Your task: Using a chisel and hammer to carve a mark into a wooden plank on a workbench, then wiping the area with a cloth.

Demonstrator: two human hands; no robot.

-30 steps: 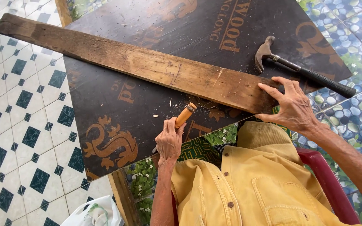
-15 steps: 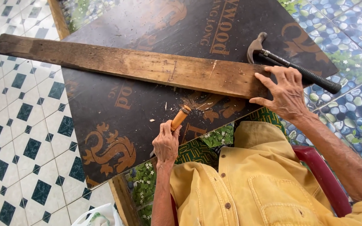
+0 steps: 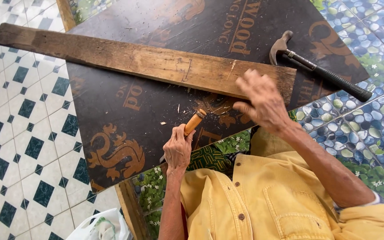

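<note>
Left hand [image 3: 177, 150], lower centre, fingers wrapped around an orange-handled tool [image 3: 194, 122]; right hand [image 3: 263, 104], fingers loosely spread, blurred, beside the weathered plank [image 3: 143, 62]; hammer [image 3: 318, 71] upper right on the dark table [image 3: 112, 115].

The right hand [image 3: 263, 104] is smeared by motion blur, so its fingers cannot be told apart, and it covers part of the near edge of the plank [image 3: 147, 62]. The left hand [image 3: 178, 149] hides most of the tool with the orange handle [image 3: 194, 122], so its working end cannot be made out. The dark board [image 3: 112, 111] is cut off by the top edge, and the white bag [image 3: 96, 226] by the bottom edge.
</note>
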